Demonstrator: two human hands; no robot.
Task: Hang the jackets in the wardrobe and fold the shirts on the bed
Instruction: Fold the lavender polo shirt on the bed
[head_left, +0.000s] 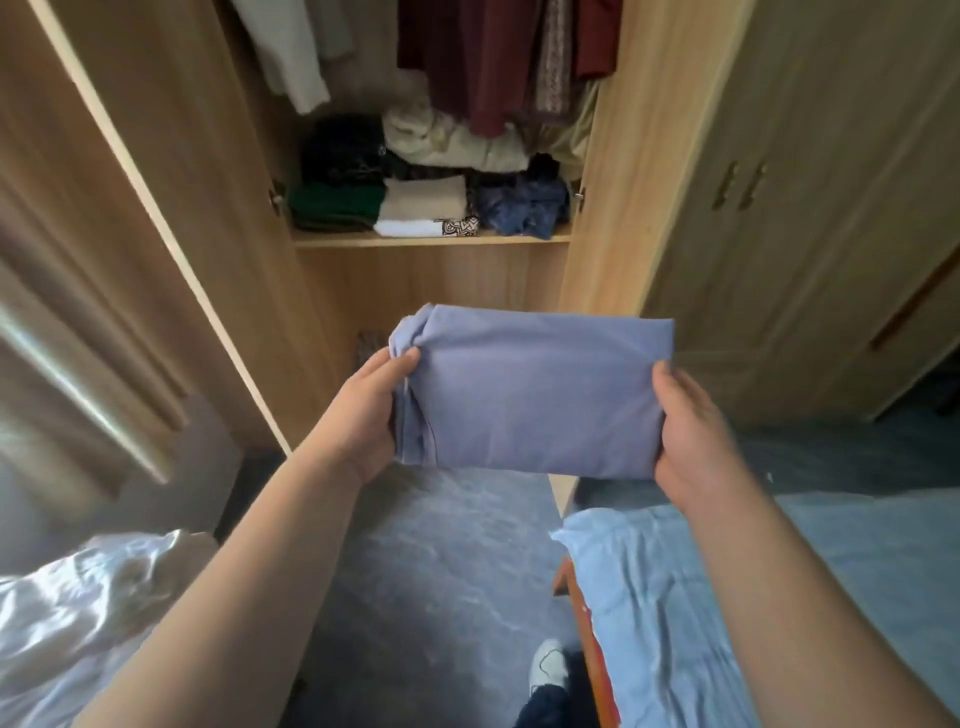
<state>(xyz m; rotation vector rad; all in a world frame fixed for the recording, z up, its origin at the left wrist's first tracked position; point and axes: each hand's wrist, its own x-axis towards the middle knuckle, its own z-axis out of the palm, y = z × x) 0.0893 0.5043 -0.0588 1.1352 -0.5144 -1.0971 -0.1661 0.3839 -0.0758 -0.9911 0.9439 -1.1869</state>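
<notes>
A folded lavender-blue shirt (530, 395) is held up in front of me, level, between both hands. My left hand (363, 415) grips its left edge with the thumb on top. My right hand (691, 431) grips its right edge the same way. Straight ahead stands the open wooden wardrobe (597, 270). On its shelf (431, 239) lie stacks of folded clothes. Dark red and pale garments (483, 62) hang from above the shelf. The shirt is below shelf height and short of the wardrobe opening.
The left wardrobe door (171, 218) stands open toward me. A second wardrobe with closed doors (769, 218) is at right. A bed with a light blue sheet (701, 597) lies at lower right, white bedding (78, 597) at lower left. Grey floor (441, 571) runs between them.
</notes>
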